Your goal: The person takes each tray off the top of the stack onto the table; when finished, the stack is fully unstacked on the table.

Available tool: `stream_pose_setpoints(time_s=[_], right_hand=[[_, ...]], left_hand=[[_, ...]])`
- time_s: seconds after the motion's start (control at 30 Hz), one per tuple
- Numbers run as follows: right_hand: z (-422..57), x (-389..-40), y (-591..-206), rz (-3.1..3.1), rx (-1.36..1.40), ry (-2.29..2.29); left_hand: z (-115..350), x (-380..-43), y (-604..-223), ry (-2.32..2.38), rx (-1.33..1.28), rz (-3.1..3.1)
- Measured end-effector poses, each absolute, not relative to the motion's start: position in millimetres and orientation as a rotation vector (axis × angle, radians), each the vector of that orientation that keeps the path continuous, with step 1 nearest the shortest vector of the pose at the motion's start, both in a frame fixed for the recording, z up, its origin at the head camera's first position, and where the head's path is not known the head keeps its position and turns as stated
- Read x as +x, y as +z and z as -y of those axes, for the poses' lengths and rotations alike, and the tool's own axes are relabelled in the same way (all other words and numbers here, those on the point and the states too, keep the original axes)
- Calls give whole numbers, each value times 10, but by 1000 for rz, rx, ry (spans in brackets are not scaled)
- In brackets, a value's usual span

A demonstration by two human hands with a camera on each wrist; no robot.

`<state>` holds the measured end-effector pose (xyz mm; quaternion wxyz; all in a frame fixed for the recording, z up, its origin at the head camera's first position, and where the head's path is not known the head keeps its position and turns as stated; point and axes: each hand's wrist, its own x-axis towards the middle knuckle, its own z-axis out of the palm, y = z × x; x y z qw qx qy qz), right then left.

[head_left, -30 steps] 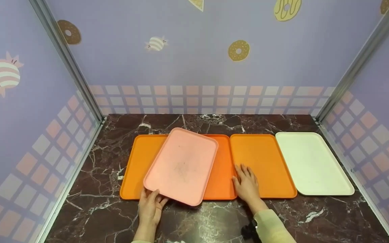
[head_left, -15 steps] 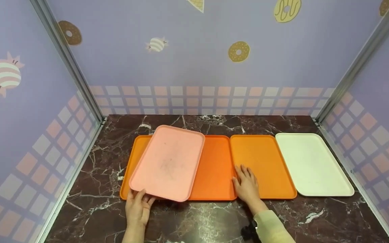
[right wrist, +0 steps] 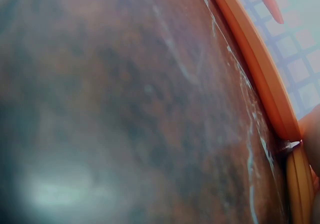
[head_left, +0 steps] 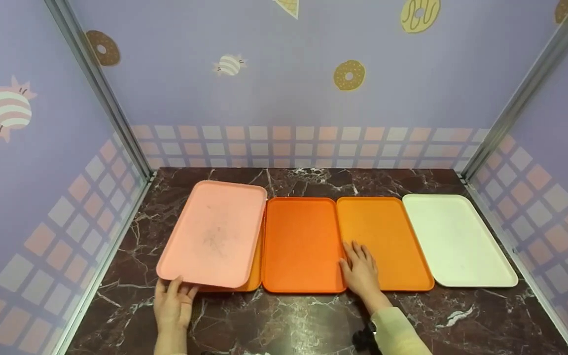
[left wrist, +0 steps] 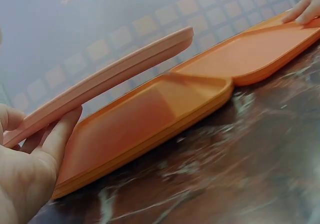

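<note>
My left hand (head_left: 173, 305) grips the near left corner of a pink tray (head_left: 212, 231). Seen from the left wrist, fingers lie under that tray (left wrist: 110, 79), which is held up over an orange tray (left wrist: 125, 129). In the head view the pink tray covers most of this left orange tray (head_left: 254, 278); only its near right corner shows. Fairly straight fingers of my right hand (head_left: 361, 272) rest where a red-orange tray (head_left: 303, 246) meets another orange tray (head_left: 382, 227). The right wrist view catches mainly the tabletop and the near tray edges (right wrist: 265, 79).
A white tray (head_left: 456, 241) lies at the right end of the row, beside the right orange tray. Dark marbled tabletop (head_left: 284, 325) runs along the front. Patterned walls (head_left: 284, 98) enclose the back and both sides.
My left hand has carried the pink tray leftward, off the red-orange tray and over the left orange one, turning it slightly straighter. My right hand has stayed in place.
</note>
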<state>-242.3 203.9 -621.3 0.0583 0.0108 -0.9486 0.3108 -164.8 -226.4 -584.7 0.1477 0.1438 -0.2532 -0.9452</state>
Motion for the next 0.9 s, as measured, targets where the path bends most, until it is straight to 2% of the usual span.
stream_pose_setpoints(time_s=[0.6, 0.9], right_hand=[[-2042, -2420, -6205, 2853, 37, 956], [-2048, -2422, -6209, 2893, 38, 922]], left_hand=[[3048, -1653, -5798, -2682, 450, 485], [3367, -1634, -5781, -2626, 589, 602]])
